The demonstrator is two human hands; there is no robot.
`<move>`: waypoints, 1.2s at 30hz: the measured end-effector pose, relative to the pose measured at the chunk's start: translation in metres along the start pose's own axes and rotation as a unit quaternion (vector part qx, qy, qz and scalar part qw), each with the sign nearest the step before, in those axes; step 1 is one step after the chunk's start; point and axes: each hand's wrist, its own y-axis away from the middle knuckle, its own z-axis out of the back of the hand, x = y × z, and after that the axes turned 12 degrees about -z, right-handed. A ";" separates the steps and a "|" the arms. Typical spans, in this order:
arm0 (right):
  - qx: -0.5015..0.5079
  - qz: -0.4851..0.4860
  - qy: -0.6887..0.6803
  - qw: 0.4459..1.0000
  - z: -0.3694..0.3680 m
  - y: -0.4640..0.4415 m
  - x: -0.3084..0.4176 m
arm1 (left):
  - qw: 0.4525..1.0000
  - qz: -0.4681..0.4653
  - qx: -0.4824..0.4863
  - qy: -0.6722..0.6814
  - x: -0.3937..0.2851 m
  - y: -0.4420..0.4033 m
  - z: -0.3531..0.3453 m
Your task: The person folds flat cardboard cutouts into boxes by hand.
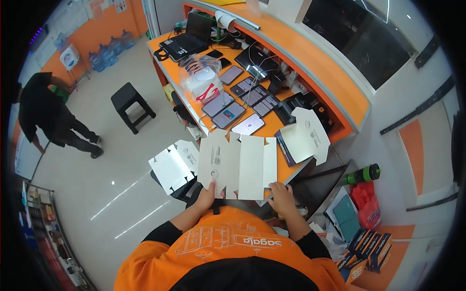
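The step in hand looks like handling an unfolded cardboard box blank (225, 165), its pale, creased inner side up. The left hand (206, 195) grips its lower left edge, thumb on top; the right hand (283, 196) is curled at the lower right corner, though how firmly it pinches is unclear. Shaping the blank would call for bending its panels along the creases. It spans both hands, just before the counter (171, 72).

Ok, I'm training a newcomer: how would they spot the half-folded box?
Start at the orange desk and go to its near right corner, beyond the person's right hand. The half-folded box sits there. Unlike the flat cardboard sheet in the left hand, it shows a dark outer wall.
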 end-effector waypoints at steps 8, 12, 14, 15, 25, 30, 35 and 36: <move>-0.117 0.161 -0.008 0.980 -0.027 0.025 0.053 | 0.987 0.115 -0.048 0.099 -0.064 0.006 -0.021; -0.215 0.181 0.027 0.959 -0.051 0.008 0.056 | 0.988 0.129 -0.052 0.062 -0.073 0.003 -0.022; -0.194 0.166 0.002 0.967 -0.047 0.008 0.055 | 0.991 0.119 -0.047 0.030 -0.062 -0.001 -0.017; -0.183 0.158 -0.010 0.970 -0.043 0.008 0.056 | 0.994 0.105 -0.037 0.011 -0.054 -0.001 -0.014; 0.075 0.145 0.057 0.985 -0.021 -0.050 0.059 | 0.998 0.014 -0.013 -0.066 0.003 -0.009 0.006; 0.171 0.129 0.061 0.975 -0.002 -0.081 0.060 | 0.998 0.011 0.006 -0.062 -0.002 -0.009 0.008; 0.227 0.111 0.007 0.967 -0.001 -0.112 0.058 | 0.997 0.007 0.016 -0.078 -0.022 -0.003 0.004; 0.228 0.099 0.008 0.969 -0.001 -0.115 0.059 | 0.996 -0.005 0.009 -0.088 -0.017 -0.006 0.004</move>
